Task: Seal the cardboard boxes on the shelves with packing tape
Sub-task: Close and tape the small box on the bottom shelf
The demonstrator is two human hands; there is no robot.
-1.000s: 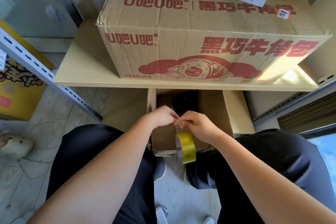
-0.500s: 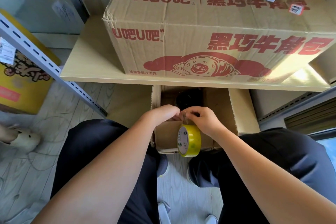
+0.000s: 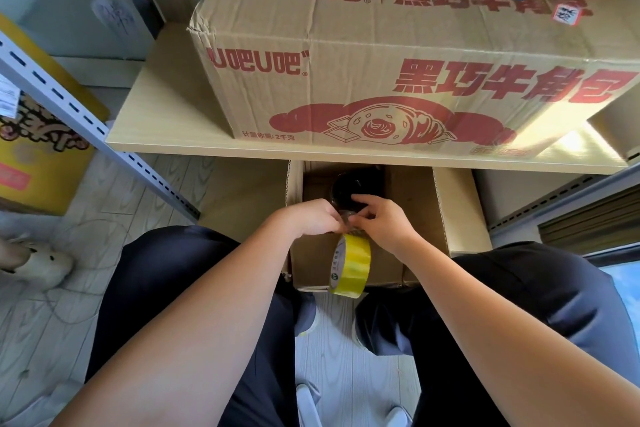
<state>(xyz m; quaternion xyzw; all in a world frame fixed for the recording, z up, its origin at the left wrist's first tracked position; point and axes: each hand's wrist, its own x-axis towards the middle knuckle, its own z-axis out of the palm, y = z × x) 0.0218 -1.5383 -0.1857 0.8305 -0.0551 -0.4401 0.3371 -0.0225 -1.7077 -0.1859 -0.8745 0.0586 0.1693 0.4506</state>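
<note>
Since half a second ago, the yellow tape roll (image 3: 350, 265) has turned slightly and hangs lower against the near wall of the open box (image 3: 453, 215). Left hand (image 3: 308, 217) and right hand (image 3: 379, 220) are still together at the box's near edge, both pinching the clear tape end above the roll. A dark round item lies inside the box; detail unclear. Open box sits under the pale wooden shelf (image 3: 166, 121), which carries a large printed carton (image 3: 398, 55), flaps shut. Grey perforated rack upright (image 3: 86, 121) at left, yellow box (image 3: 38, 149) behind it. Floor: light wood planks.
</note>
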